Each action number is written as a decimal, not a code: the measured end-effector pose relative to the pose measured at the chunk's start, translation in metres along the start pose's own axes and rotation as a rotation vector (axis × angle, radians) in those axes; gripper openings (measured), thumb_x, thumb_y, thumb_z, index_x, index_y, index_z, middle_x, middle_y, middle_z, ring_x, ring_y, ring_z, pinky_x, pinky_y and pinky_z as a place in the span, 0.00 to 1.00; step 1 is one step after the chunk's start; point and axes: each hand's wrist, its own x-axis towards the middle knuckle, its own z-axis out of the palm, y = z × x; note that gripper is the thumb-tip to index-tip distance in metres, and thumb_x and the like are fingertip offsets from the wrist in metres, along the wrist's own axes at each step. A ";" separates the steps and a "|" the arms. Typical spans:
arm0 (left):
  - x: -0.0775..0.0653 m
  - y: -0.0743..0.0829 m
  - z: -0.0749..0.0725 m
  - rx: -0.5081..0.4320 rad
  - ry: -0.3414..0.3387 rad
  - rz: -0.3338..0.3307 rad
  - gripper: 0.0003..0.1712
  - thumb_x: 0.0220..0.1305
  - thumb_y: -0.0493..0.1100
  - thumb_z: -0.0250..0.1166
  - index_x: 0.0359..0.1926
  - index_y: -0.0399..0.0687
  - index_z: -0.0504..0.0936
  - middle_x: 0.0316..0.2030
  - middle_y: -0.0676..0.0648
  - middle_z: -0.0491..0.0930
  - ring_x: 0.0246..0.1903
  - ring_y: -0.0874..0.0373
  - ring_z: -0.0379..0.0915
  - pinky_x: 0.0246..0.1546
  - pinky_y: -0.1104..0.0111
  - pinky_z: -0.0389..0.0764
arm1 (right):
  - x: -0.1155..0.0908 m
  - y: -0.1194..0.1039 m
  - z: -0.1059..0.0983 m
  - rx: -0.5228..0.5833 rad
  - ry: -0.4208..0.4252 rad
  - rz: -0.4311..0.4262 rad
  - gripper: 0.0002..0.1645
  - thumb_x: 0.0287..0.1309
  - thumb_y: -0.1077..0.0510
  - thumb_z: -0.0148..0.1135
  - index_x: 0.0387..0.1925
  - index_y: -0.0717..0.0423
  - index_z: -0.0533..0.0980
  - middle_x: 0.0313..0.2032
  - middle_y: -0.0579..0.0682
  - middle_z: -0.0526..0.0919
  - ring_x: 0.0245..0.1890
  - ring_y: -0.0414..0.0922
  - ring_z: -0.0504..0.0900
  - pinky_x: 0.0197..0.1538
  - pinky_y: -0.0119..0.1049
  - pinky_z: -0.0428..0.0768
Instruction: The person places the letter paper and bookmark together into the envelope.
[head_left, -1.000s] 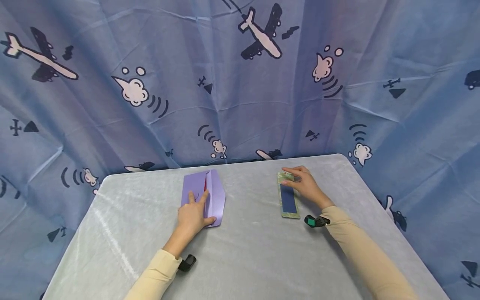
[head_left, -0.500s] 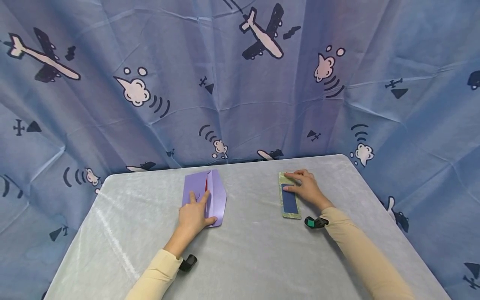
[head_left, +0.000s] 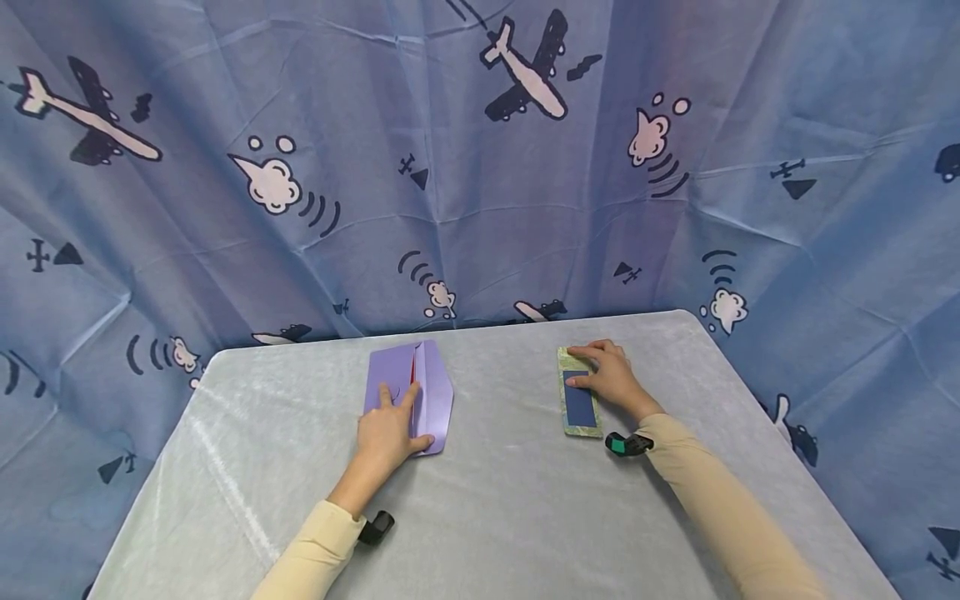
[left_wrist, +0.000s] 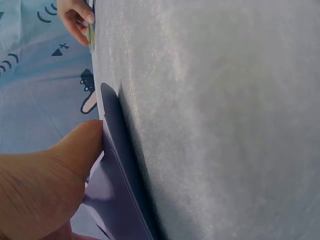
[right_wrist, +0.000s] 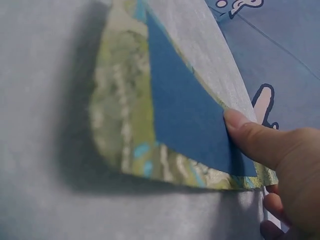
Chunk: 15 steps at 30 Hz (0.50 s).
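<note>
A purple envelope point(head_left: 433, 392) lies on the left of the table with its pointed flap open to the right, and a strip of red shows in its slit. My left hand point(head_left: 384, 435) rests on it with fingers spread; in the left wrist view the thumb point(left_wrist: 82, 142) touches the envelope's edge. Further right is a long card point(head_left: 579, 400), green patterned with a dark blue rectangle. My right hand point(head_left: 613, 379) pinches its right edge. The right wrist view shows the thumb point(right_wrist: 237, 120) on the card's face, other fingers below its edge, and a shadow under the card.
A pale grey cloth covers the table point(head_left: 495, 500), whose far edge runs just behind both things. Behind it hangs a blue curtain point(head_left: 480, 167) printed with airplanes. A black band point(head_left: 628, 444) sits on the right wrist, another point(head_left: 377, 527) on the left.
My right thumb and fingers have shifted slightly down along the card, from near its top end to its upper right edge. The left hand and the envelope stay still.
</note>
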 end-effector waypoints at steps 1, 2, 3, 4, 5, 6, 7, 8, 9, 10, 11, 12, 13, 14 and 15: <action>0.000 0.000 0.000 0.001 0.000 0.000 0.56 0.40 0.65 0.79 0.70 0.54 0.69 0.62 0.20 0.68 0.31 0.34 0.82 0.31 0.44 0.80 | 0.000 -0.001 0.000 0.014 0.000 0.001 0.40 0.49 0.49 0.77 0.65 0.50 0.74 0.61 0.66 0.67 0.59 0.63 0.63 0.58 0.60 0.61; 0.000 0.000 0.000 0.002 -0.001 0.000 0.56 0.40 0.65 0.79 0.70 0.54 0.69 0.62 0.20 0.68 0.31 0.34 0.82 0.31 0.44 0.80 | 0.001 -0.001 0.000 0.032 0.001 0.004 0.40 0.48 0.50 0.77 0.64 0.51 0.74 0.59 0.66 0.68 0.58 0.61 0.64 0.58 0.58 0.62; 0.000 0.000 0.000 0.003 0.000 0.001 0.56 0.40 0.65 0.79 0.70 0.54 0.69 0.62 0.20 0.68 0.31 0.34 0.82 0.31 0.44 0.80 | 0.001 -0.001 0.000 0.047 0.000 0.002 0.40 0.48 0.51 0.77 0.64 0.52 0.74 0.58 0.65 0.68 0.56 0.60 0.65 0.56 0.56 0.64; 0.000 0.000 0.000 0.005 0.000 0.000 0.56 0.40 0.65 0.78 0.70 0.54 0.69 0.62 0.20 0.68 0.31 0.34 0.82 0.31 0.43 0.80 | 0.002 -0.001 0.000 0.065 -0.004 0.004 0.40 0.48 0.52 0.77 0.64 0.52 0.74 0.57 0.65 0.67 0.53 0.58 0.65 0.54 0.53 0.65; 0.000 0.000 0.000 0.005 0.001 0.000 0.56 0.40 0.65 0.78 0.70 0.54 0.69 0.62 0.20 0.68 0.31 0.34 0.82 0.32 0.43 0.80 | 0.002 -0.001 0.000 0.080 -0.012 0.005 0.40 0.48 0.53 0.77 0.65 0.53 0.74 0.55 0.64 0.66 0.51 0.56 0.66 0.52 0.49 0.66; 0.000 0.000 0.000 0.006 0.002 -0.001 0.56 0.40 0.65 0.78 0.70 0.54 0.69 0.62 0.20 0.68 0.31 0.34 0.82 0.32 0.43 0.80 | 0.003 -0.001 -0.001 0.092 -0.020 0.007 0.40 0.49 0.54 0.77 0.65 0.54 0.73 0.54 0.62 0.66 0.48 0.54 0.65 0.49 0.46 0.66; 0.000 0.000 0.000 0.005 0.003 -0.001 0.56 0.40 0.65 0.78 0.70 0.54 0.69 0.62 0.20 0.68 0.31 0.34 0.82 0.32 0.43 0.80 | 0.003 -0.001 -0.001 0.104 -0.027 0.009 0.40 0.49 0.55 0.77 0.65 0.54 0.73 0.53 0.62 0.65 0.46 0.53 0.65 0.47 0.44 0.65; 0.000 0.000 0.000 0.005 0.003 -0.002 0.56 0.40 0.65 0.78 0.70 0.54 0.69 0.62 0.20 0.68 0.31 0.34 0.82 0.32 0.43 0.80 | 0.003 -0.001 -0.001 0.117 -0.036 0.011 0.40 0.49 0.55 0.76 0.65 0.54 0.73 0.52 0.61 0.65 0.44 0.52 0.64 0.45 0.42 0.64; 0.000 0.000 0.000 0.005 0.005 -0.002 0.56 0.40 0.66 0.78 0.70 0.54 0.69 0.62 0.20 0.68 0.31 0.34 0.82 0.33 0.42 0.80 | 0.004 -0.001 -0.001 0.123 -0.045 0.011 0.40 0.50 0.56 0.76 0.65 0.54 0.73 0.51 0.60 0.64 0.43 0.51 0.63 0.44 0.41 0.63; 0.000 0.000 0.000 0.006 0.005 -0.002 0.56 0.40 0.66 0.78 0.70 0.55 0.69 0.62 0.20 0.68 0.31 0.34 0.82 0.33 0.42 0.80 | 0.004 -0.001 -0.001 0.129 -0.050 0.011 0.39 0.50 0.56 0.76 0.65 0.53 0.73 0.51 0.59 0.64 0.42 0.50 0.63 0.43 0.41 0.63; 0.000 0.000 0.000 0.007 0.005 -0.001 0.56 0.40 0.66 0.78 0.70 0.55 0.69 0.62 0.20 0.68 0.31 0.34 0.82 0.33 0.42 0.80 | 0.004 -0.001 -0.001 0.126 -0.051 0.001 0.38 0.51 0.56 0.75 0.65 0.54 0.73 0.51 0.59 0.65 0.41 0.49 0.63 0.42 0.40 0.63; 0.000 0.000 0.000 0.008 0.006 0.000 0.56 0.40 0.66 0.78 0.70 0.55 0.69 0.62 0.21 0.68 0.31 0.34 0.82 0.34 0.42 0.80 | 0.004 0.000 -0.001 0.123 -0.047 -0.009 0.38 0.50 0.56 0.76 0.64 0.53 0.74 0.51 0.59 0.66 0.41 0.49 0.64 0.42 0.40 0.63; 0.000 -0.001 0.001 0.008 0.006 0.001 0.56 0.40 0.66 0.78 0.70 0.55 0.69 0.62 0.21 0.68 0.31 0.34 0.82 0.34 0.41 0.80 | 0.005 0.000 0.000 0.119 -0.044 -0.022 0.37 0.50 0.57 0.76 0.63 0.53 0.75 0.52 0.60 0.68 0.40 0.49 0.64 0.42 0.40 0.63; 0.000 -0.001 0.001 0.008 0.005 0.001 0.56 0.40 0.66 0.78 0.70 0.55 0.69 0.62 0.21 0.68 0.31 0.34 0.82 0.35 0.41 0.80 | 0.005 0.000 0.000 0.114 -0.041 -0.034 0.36 0.50 0.56 0.76 0.62 0.52 0.76 0.52 0.60 0.69 0.39 0.49 0.65 0.42 0.40 0.64; 0.000 -0.001 0.001 0.007 0.004 0.000 0.56 0.40 0.66 0.78 0.70 0.55 0.69 0.62 0.21 0.68 0.31 0.34 0.82 0.35 0.40 0.80 | 0.005 0.001 0.000 0.106 -0.039 -0.044 0.35 0.50 0.56 0.76 0.61 0.52 0.77 0.53 0.60 0.70 0.39 0.49 0.65 0.41 0.40 0.64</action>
